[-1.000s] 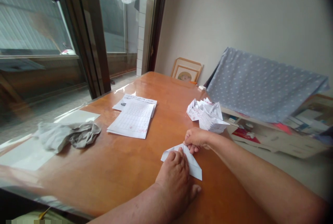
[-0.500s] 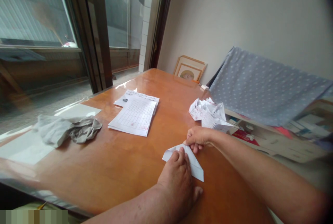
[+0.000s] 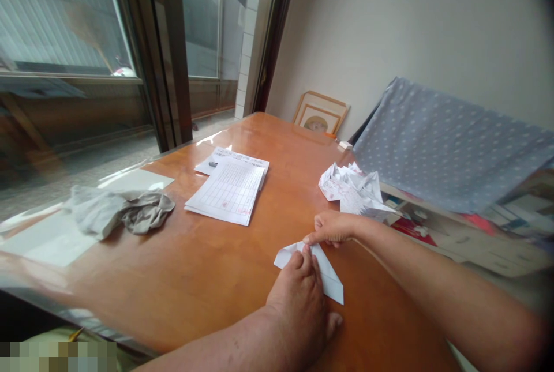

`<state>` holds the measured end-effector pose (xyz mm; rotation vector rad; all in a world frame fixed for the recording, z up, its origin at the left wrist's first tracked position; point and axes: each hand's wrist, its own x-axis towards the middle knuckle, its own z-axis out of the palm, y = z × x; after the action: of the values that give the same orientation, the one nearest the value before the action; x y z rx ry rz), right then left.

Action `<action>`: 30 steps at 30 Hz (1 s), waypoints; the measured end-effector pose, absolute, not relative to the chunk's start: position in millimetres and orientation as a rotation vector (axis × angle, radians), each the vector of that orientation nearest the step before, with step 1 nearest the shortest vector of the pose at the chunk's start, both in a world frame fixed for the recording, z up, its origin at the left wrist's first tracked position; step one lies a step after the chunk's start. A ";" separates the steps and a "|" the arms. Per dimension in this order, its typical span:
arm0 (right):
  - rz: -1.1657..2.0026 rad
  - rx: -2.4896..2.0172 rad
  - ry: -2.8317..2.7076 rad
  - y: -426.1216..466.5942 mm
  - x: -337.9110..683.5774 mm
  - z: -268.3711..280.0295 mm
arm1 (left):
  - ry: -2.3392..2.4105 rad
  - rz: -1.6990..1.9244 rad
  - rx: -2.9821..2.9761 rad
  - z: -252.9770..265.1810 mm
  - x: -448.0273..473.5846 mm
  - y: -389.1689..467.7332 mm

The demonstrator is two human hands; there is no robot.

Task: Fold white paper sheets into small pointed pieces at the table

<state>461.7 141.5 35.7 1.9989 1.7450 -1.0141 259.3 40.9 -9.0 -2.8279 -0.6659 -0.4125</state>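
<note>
The left hand (image 3: 300, 288), unclenched, flattens the folded paper (image 3: 331, 283); the right hand (image 3: 332, 228) touches its far tip, pinch indeterminable. Left of the grip, tabletop (image 3: 225, 280) extends to printed sheets (image 3: 227, 190).

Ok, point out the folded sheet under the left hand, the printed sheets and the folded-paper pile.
Folded sheet (image 3: 331, 281), head view: its bare lower-right part.
Printed sheets (image 3: 227, 192), head view: the top sheet's middle.
Folded-paper pile (image 3: 354, 188), head view: its middle.

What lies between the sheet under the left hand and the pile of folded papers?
In the head view, the right hand lies between the sheet and the pile of folded papers, touching the sheet's far corner.
</note>
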 end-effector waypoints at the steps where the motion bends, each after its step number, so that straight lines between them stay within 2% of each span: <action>1: -0.980 1.985 1.765 141.5 461.8 36.6 | -0.664 -0.414 -2.827 -8.7 259.1 40.7; 9: -0.822 1.918 1.875 146.1 463.1 35.3 | -0.641 -0.391 -2.833 -5.5 258.8 42.2; 30: -0.839 1.894 1.927 155.0 444.8 37.1 | -0.637 -0.324 -2.844 -13.1 262.6 42.9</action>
<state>444.8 155.0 37.1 1.8942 1.9270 -0.8387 262.6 42.9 -13.1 -2.8440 -0.6368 -0.3236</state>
